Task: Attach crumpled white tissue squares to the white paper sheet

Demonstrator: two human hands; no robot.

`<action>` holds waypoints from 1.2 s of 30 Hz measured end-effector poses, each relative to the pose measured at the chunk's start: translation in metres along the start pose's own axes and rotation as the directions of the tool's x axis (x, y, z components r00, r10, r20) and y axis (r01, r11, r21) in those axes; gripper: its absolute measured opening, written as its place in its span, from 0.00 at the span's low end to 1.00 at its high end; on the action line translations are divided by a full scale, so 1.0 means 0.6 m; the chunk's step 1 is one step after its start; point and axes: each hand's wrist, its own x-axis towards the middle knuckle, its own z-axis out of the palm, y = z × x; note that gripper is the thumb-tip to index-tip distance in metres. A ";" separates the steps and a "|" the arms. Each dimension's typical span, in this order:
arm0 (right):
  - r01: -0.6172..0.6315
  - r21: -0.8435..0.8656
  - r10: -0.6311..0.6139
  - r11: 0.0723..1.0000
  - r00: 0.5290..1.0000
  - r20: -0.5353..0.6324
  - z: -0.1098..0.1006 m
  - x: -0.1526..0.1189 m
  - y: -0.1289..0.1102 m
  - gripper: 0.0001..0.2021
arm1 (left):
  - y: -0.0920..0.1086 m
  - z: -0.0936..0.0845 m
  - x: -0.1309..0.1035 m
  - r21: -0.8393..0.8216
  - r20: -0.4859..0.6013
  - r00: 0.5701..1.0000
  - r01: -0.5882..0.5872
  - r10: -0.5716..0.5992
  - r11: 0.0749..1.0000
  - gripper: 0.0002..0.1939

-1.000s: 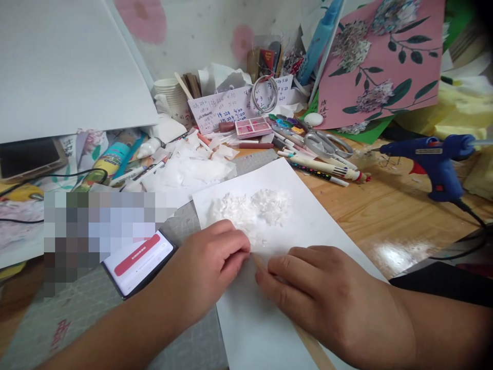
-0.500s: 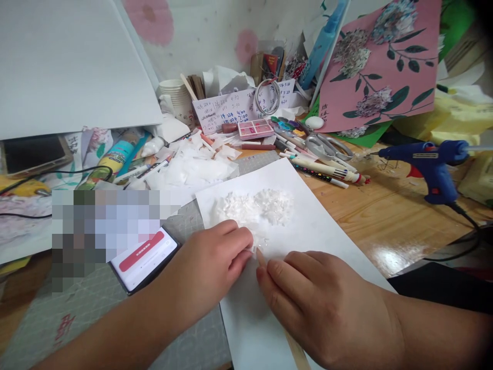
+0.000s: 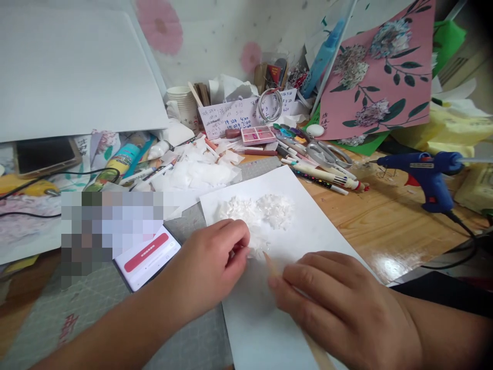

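Observation:
Two round clusters of white paper petals sit side by side on a white sheet, with a smaller, partly hidden patch of white bits below them. My left hand is pinched at the left edge of that patch; whatever lies between its fingertips is hidden. In my right hand is a pointed wooden stick, its tip just right of the small patch and its other end coming out below the palm.
A phone lies on the grey cutting mat at left. Behind are crumpled white tissue, pens and scissors. A blue glue gun stands at right, its cable trailing down.
My right hand and the stick have moved right, away from my left fingertips, and the stick's tip has left them. The whole view has shifted slightly.

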 end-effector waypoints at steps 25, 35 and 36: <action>-0.210 0.411 0.230 0.887 0.973 0.001 0.011 0.018 0.028 0.15 | -0.003 0.005 0.006 -0.251 -0.031 0.990 0.123 -0.135 0.960 0.04; -0.267 0.486 0.325 0.832 0.945 -0.036 0.003 0.027 0.036 0.13 | -0.005 0.006 0.003 -0.314 -0.002 0.988 0.148 -0.157 0.938 0.10; -0.284 0.491 0.342 0.824 0.939 -0.029 0.004 0.027 0.038 0.13 | -0.005 0.005 0.003 -0.293 -0.019 0.990 0.126 -0.138 0.948 0.10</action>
